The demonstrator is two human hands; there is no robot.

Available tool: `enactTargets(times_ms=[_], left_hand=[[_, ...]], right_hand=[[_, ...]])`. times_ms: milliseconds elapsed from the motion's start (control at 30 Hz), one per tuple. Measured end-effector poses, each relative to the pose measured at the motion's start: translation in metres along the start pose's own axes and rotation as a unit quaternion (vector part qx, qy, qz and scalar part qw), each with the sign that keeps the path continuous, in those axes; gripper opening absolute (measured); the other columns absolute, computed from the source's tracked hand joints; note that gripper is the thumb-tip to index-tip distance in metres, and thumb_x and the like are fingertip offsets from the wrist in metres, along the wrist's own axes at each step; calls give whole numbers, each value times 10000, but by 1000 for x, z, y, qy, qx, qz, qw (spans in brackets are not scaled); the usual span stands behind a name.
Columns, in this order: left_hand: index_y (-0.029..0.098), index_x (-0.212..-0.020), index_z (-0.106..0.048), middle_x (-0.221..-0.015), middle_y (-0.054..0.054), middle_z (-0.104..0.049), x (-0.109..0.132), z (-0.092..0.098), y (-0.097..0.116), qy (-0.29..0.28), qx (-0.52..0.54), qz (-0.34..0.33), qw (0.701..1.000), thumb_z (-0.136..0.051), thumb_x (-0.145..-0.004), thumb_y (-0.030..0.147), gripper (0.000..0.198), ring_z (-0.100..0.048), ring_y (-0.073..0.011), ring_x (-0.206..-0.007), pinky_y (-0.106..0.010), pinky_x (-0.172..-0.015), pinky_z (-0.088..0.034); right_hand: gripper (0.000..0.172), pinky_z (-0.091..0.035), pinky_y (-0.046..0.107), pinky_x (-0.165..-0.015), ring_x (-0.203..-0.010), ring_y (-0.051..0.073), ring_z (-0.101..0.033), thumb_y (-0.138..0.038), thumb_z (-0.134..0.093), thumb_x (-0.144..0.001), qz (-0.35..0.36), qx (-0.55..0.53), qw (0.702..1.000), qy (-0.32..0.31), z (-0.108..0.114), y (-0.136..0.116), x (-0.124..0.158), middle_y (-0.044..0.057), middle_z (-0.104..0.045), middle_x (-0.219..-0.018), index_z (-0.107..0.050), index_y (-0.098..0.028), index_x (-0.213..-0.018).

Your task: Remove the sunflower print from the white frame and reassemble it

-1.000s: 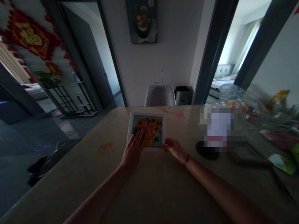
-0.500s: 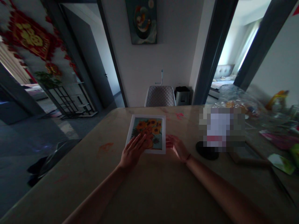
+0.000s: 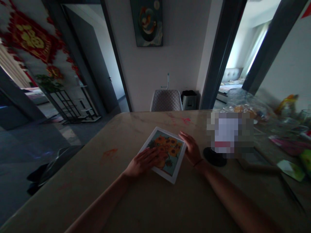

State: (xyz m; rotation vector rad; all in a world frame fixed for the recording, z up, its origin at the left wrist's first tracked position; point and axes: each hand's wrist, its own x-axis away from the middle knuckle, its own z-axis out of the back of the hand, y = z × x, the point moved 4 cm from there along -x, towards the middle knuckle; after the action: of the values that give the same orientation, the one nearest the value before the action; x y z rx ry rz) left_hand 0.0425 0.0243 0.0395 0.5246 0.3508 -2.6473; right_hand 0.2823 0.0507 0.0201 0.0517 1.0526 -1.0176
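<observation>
A white-framed picture (image 3: 170,158) of sunflowers lies turned at an angle on the table, its lower corner pointing towards me. My left hand (image 3: 143,161) rests flat across the picture's left side, fingers extended and covering part of the flowers. At the right corner of the frame is my right hand (image 3: 193,150), its outstretched fingers reaching past the corner and touching the edge. A dark band circles the right wrist. Where the right thumb sits is hard to make out. Close to that wrist stands a round black base (image 3: 215,157) beneath a pixelated area.
The marbled table (image 3: 116,194) bears orange and pink stains. On the right lie a brown frame-like object (image 3: 261,161), a dark thin stick (image 3: 293,192), a green-and-white packet (image 3: 291,170) and clear plastic wrapping (image 3: 252,103). A quilted chair (image 3: 167,100) stands beyond the far edge.
The picture frame has turned clockwise and shifted right and towards me. My left hand stayed on it, and my right hand moved up and right to its corner.
</observation>
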Motion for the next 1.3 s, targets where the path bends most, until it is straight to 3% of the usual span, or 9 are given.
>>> enactTargets(times_ms=[133, 333, 600, 767, 933, 1033, 1167, 1300], left_hand=[[267, -1247, -468, -1254, -43, -530, 6, -2, -9, 26, -21, 47, 998, -365, -858, 171, 413, -426, -182, -1209, -402, -1041, -293], [217, -1215, -504, -1287, -88, -494, 13, 5, -20, 117, -71, 142, 980, -440, -790, 178, 431, -407, -233, -1222, -454, -1027, -299], [173, -1279, -421, -1331, -117, -439, 16, 6, -25, 159, -43, 182, 969, -429, -743, 119, 538, -387, -248, -1234, -421, -988, -361], [191, -1187, -488, -1131, -103, -611, 21, 3, -29, 159, 19, 243, 957, -461, -761, 173, 427, -567, -227, -1046, -335, -859, -464], [195, -1079, -499, -970, -86, -672, 25, -3, -33, 167, 87, 290, 938, -557, -746, 317, 359, -650, -210, -845, -284, -742, -499], [197, -1059, -492, -876, -72, -687, 28, -6, -36, 179, 96, 349, 915, -531, -773, 374, 338, -660, -202, -769, -271, -675, -499], [186, -1076, -475, -791, -64, -683, 30, -10, -41, 164, 109, 443, 874, -499, -762, 455, 413, -655, -226, -671, -292, -560, -484], [176, -1089, -444, -743, -42, -672, 26, -14, -41, 148, 190, 472, 848, -470, -756, 484, 455, -636, -211, -625, -281, -521, -466]], right_hand=[[537, -328, 412, -986, -1143, 235, -465, -540, -283, -849, -13, 7, 1000, -23, -5, 6, 2, 83, -565, -1189, -482, -218, -1229], [583, -337, 412, -964, -1117, 234, -489, -575, -227, -847, -30, 7, 999, -22, -9, 7, 3, 79, -582, -1168, -455, -229, -1257], [538, -335, 403, -965, -1104, 221, -494, -536, -227, -860, -9, -20, 1000, 6, -2, -4, -2, 66, -597, -1140, -512, -228, -1197], [316, -394, 385, -903, -1010, 220, -541, -391, -393, -827, -31, -81, 996, 21, 3, -14, -10, 89, -625, -1021, -583, -213, -1006], [83, -448, 346, -786, -867, 206, -591, -275, -493, -753, -126, -176, 975, 49, 5, -22, -19, 70, -628, -882, -520, -214, -802], [114, -459, 316, -742, -808, 183, -596, -310, -510, -751, -174, -247, 951, 62, 4, -22, -23, 46, -602, -839, -473, -219, -809], [142, -453, 270, -666, -720, 144, -564, -332, -519, -753, -185, -299, 932, 89, 6, -23, -28, 1, -544, -760, -462, -213, -805], [164, -441, 254, -659, -730, 135, -557, -350, -539, -755, -178, -347, 916, 89, 8, -25, -33, -4, -559, -757, -495, -204, -815]])
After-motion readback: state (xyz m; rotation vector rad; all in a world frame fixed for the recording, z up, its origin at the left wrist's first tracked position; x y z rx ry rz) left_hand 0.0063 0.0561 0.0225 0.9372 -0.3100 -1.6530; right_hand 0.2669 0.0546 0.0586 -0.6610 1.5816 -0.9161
